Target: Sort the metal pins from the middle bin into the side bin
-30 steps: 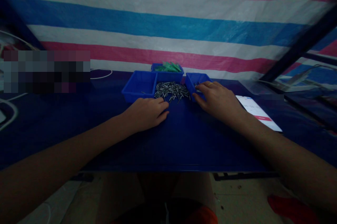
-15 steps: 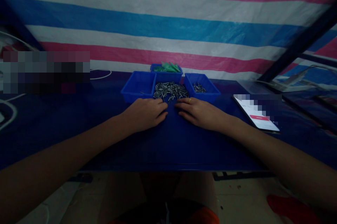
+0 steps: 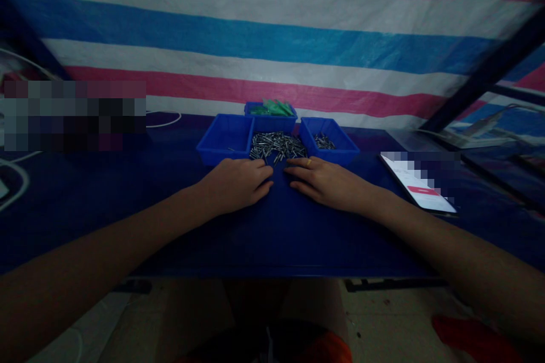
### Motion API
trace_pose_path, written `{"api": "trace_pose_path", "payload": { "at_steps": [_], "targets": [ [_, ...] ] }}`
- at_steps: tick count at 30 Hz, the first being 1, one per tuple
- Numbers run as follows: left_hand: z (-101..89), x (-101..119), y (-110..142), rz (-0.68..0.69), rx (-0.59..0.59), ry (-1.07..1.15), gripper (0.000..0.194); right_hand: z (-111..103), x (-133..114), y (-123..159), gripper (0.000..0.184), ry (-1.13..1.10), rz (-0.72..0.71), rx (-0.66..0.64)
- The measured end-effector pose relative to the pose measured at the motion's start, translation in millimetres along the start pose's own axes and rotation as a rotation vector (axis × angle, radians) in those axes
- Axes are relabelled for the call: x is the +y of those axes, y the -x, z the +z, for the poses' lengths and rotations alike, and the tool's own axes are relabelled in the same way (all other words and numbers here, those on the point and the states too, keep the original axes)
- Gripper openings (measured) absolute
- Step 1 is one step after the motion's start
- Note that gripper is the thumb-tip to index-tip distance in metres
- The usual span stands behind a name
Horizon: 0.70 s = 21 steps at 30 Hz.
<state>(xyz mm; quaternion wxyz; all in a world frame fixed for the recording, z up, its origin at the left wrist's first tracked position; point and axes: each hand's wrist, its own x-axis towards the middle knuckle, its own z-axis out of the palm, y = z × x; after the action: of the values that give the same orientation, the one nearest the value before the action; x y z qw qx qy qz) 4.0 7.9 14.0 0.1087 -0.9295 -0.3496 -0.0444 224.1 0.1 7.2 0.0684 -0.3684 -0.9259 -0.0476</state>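
Two hands lie on one blue table (image 3: 276,238). Three blue bins sit past them: a left bin (image 3: 223,154), a right bin (image 3: 332,156) and a back bin (image 3: 272,123). One big pile of metal pins (image 3: 277,146) is on the table, between the left bin and the right bin and in front of the back bin. There are too many pins to count. They are long and thin and point every way; the pile is wider from side to side.

One loose pin (image 3: 231,149) is in the left bin, lying nearly sideways. The right bin has one small heap (image 3: 324,141). Green things (image 3: 276,107) fill the back bin.

The left hand (image 3: 236,184) has bent fingers, close to the pile. The right hand (image 3: 334,182) has longer, straighter fingers by the pile's near edge. I cannot tell if either hand grips a pin. One phone (image 3: 430,197) lies to the right.
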Motion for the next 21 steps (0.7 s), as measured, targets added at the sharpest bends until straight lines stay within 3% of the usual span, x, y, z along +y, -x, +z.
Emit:
{"api": "trace_pose_path", "payload": {
  "at_steps": [10,21],
  "targets": [
    [1.3,-0.7,0.2,0.000,0.003,-0.001,0.022,-4.9,-3.1,-0.7,0.031,-0.066,0.010,-0.013],
    [-0.4,-0.7,-0.6,0.000,-0.006,0.002,0.021,-0.9,1.2,-0.3,0.029,0.011,0.082,-0.033]
  ]
}}
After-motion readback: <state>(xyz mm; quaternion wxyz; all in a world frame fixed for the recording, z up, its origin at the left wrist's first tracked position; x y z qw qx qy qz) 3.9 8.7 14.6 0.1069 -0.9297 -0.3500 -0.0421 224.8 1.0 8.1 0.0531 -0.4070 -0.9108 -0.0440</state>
